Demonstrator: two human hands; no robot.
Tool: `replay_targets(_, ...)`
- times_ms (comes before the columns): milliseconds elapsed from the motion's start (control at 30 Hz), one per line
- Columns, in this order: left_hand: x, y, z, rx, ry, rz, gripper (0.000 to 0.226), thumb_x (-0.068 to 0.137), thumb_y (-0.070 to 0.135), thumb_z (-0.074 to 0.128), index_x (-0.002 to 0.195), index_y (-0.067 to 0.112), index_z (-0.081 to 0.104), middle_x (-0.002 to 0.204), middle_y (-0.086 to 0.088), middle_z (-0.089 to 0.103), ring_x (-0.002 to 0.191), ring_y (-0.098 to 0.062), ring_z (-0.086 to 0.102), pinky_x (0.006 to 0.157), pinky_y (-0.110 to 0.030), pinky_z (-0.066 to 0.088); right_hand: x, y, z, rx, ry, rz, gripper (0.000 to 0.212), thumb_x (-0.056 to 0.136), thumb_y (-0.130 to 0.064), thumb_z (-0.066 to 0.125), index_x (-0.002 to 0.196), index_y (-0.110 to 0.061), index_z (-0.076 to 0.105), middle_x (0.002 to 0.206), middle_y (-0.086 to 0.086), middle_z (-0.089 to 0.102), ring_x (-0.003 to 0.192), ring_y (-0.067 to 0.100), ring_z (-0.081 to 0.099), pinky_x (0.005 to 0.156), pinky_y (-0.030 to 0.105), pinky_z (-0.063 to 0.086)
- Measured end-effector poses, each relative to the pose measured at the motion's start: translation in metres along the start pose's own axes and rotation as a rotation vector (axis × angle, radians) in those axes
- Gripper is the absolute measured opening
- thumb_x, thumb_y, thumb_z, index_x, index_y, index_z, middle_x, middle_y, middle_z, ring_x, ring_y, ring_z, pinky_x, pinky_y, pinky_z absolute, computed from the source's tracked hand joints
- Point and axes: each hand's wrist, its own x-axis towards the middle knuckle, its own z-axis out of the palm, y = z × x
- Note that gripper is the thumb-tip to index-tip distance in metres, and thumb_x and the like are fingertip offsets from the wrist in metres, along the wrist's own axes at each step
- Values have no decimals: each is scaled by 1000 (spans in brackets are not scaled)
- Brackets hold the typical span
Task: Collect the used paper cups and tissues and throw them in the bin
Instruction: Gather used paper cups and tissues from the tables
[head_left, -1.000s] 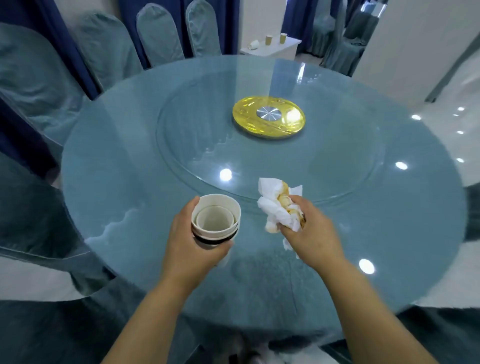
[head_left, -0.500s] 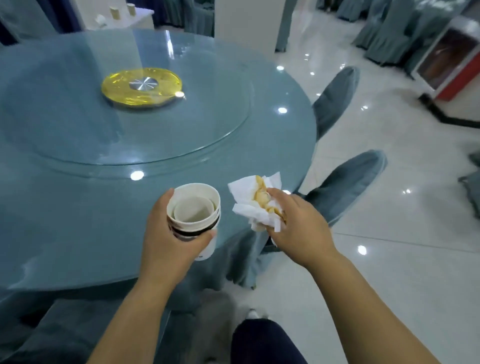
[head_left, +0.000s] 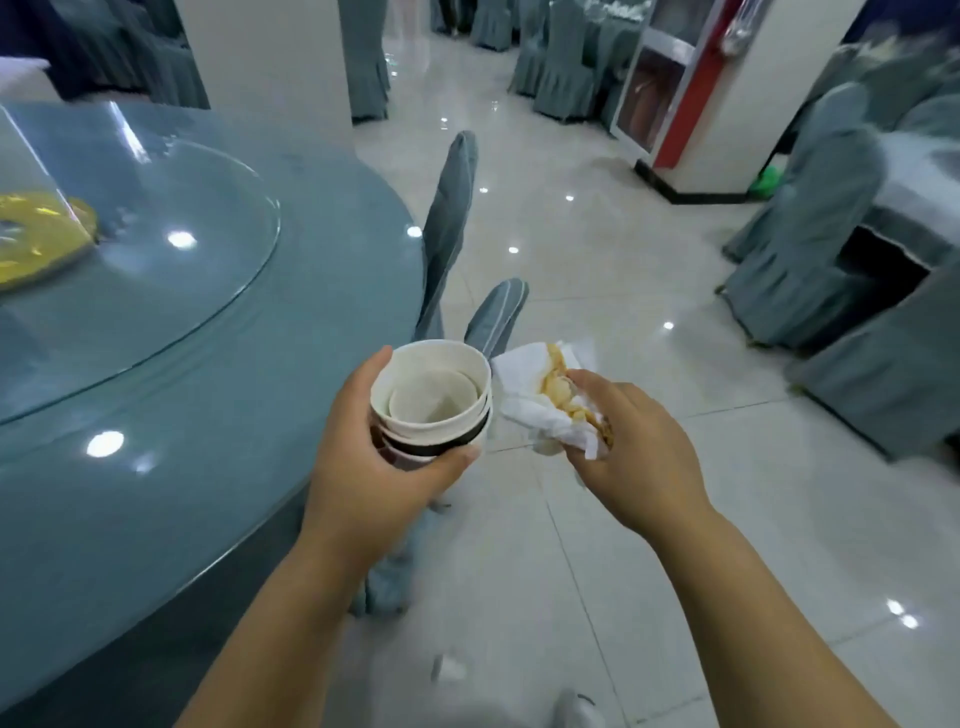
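My left hand (head_left: 374, 467) grips a stack of nested white paper cups (head_left: 431, 400) with a dark band, held upright at chest height just past the table's right edge. Close beside it, my right hand (head_left: 634, 457) is closed on a wad of white tissues (head_left: 535, 395) stained orange-brown. Cups and tissues nearly touch. No bin is in view.
The round glass-topped table (head_left: 208, 364) with a yellow turntable hub (head_left: 36, 239) lies to my left. Two covered chairs (head_left: 452, 208) stand by its edge ahead. More covered chairs (head_left: 810, 260) line the right. A white pillar (head_left: 270, 57) and a red-and-white cabinet (head_left: 680, 88) stand beyond shiny floor tiles.
The view has swung right, away from the table towards the open floor. Both hands keep the same hold on cups and tissues and have come off the tabletop.
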Motion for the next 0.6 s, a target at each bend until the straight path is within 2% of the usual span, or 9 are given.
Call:
replay_targets(67,14,8,44,-7,-21,26,88,55,30,91,122,52,39,127,21,53,119,-3,52,102,-35,46,17,39,-14,-21,16,-2,59,87,-36,62,141,-33,39,125,-2,56,105,19,54,74,25,38)
replay_targets(167,35,19,115,-55,-18,39,83,51,42,86,119,60,42,126,22,54,120,-6,53,101,-39,46,44,99,-38,-30,30,-7,57,86,-31,61,139,-35,41,120,-3,58,103,20,54,74,30,44)
replay_targets(333,65,33,211,-54,-16,30,93,50,42,84,134,36,43,125,18,55,117,-6,54,98,-41,49,84,186,-76,-27,9,3,57,85,-28,60,138,-36,41,120,-5,57,103,19,54,75,34,47)
replay_targets(467,91,35,263,-34,-18,-20,94,49,36,86,133,37,44,123,20,57,112,-1,56,97,-38,50,118,238,-91,-3,4,30,56,86,-32,59,138,-37,40,122,-7,56,103,18,54,73,32,46)
replay_targets(600,135,30,308,-3,-23,-38,100,46,46,84,135,39,40,127,18,53,114,-4,54,98,-39,49,164,276,-95,-10,-9,27,57,87,-34,58,139,-36,37,122,-6,56,104,18,53,77,33,47)
